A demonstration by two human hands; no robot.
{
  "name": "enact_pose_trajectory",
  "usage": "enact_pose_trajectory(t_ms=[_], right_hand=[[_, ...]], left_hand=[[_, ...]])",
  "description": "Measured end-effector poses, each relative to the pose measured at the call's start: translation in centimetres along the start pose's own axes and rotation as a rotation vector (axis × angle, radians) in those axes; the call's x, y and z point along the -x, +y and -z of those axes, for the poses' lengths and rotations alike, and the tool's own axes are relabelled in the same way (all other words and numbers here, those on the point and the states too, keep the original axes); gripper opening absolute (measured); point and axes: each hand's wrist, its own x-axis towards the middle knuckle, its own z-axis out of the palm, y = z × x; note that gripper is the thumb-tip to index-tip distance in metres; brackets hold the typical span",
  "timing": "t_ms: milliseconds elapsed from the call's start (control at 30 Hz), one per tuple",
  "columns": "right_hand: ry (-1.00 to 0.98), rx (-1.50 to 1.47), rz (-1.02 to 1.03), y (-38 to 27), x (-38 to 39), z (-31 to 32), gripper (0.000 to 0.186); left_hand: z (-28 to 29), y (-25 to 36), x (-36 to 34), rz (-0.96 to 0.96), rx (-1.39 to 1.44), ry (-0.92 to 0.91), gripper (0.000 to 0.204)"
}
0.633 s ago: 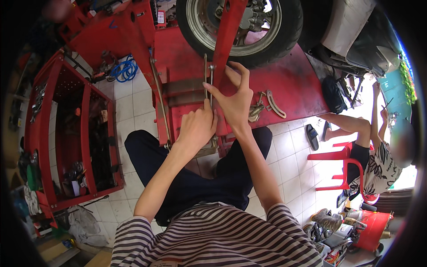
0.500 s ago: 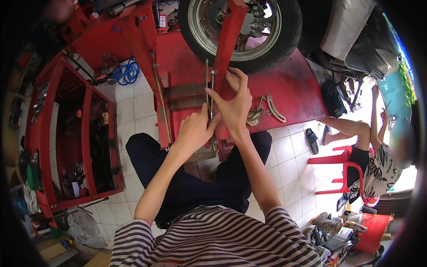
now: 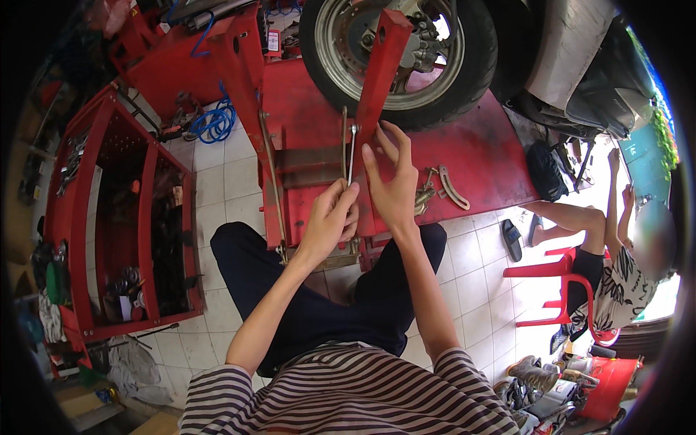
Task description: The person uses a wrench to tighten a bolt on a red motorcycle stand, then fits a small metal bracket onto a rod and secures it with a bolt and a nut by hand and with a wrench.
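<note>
A slim silver wrench (image 3: 352,158) stands nearly upright in the picture, its upper end at a bolt (image 3: 354,129) low on the red upright post (image 3: 382,72). My left hand (image 3: 330,221) is closed, with thumb and fingers pinching the wrench's lower end. My right hand (image 3: 395,190) is at the right side of the post's foot, its thumb and fingers apart. Its fingertips are close to the post; whether they touch it is hard to see. A thin metal bar (image 3: 344,141) runs just left of the wrench.
On the red platform (image 3: 478,156) lie a curved slotted bracket (image 3: 454,190) and small metal parts. A motorcycle wheel (image 3: 475,65) stands behind the post. At left are a red tool cart (image 3: 148,239) and blue hose (image 3: 214,123). A person sits on a red chair (image 3: 540,271) at right.
My left hand has turned from lying flat to a closed pinch on the wrench's lower end. My right thumb has moved off the wrench toward the post. The view has shifted slightly.
</note>
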Motion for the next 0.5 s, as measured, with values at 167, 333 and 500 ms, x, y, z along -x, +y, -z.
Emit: enact_pose_trajectory(t_ms=[167,333,500], right_hand=[[0.019,-0.038,-0.025,0.3,-0.2,-0.1,0.047],[0.024,-0.164,-0.057,1.3,-0.1,-0.6,0.048],[-0.014,-0.205,-0.089,1.5,-0.1,-0.3,0.048]], left_hand=[[-1.0,1.4,0.7,0.031,0.139,-0.024,0.035],[-1.1,-0.8,0.3,-0.230,-0.739,0.227,0.034],[-0.6,-0.5,0.0,-0.192,-0.876,0.218,0.032]])
